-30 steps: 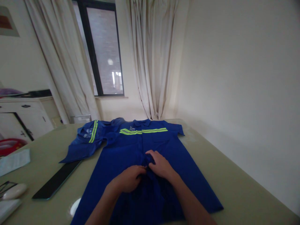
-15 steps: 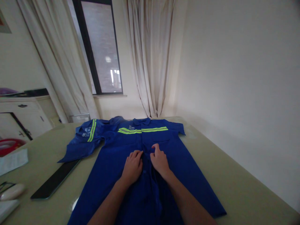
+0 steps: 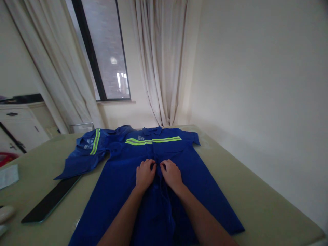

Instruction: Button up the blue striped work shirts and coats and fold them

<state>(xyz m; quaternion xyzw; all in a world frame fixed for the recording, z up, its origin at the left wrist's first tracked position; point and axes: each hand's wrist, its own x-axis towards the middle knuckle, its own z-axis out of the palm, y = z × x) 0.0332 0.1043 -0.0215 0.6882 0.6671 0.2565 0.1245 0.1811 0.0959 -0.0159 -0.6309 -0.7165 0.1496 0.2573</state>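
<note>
A blue work shirt [image 3: 189, 177] with yellow-green reflective stripes lies spread out, collar at the far end and front facing up. At its front opening, my left hand [image 3: 146, 173] has its fingers closed in a pinch on the left edge of the placket. Just across the gap, my right hand [image 3: 171, 173] pinches the other edge, thumb and forefinger together. Below the hands the front hangs slightly apart in folds. Any button between the fingertips is too small and dark to make out.
Left of the shirt lies another blue garment [image 3: 84, 155] with a reflective stripe, partly over a dark flat slab [image 3: 50, 201]. The greenish table [image 3: 256, 201] runs along the wall at right. A paper [image 3: 9, 176] and a pale rounded object [image 3: 6, 213] sit at far left.
My right hand's raised forefinger has come down into a pinch, and both hands have drawn slightly up the placket. The whole view has shifted a little, moving things leftward.
</note>
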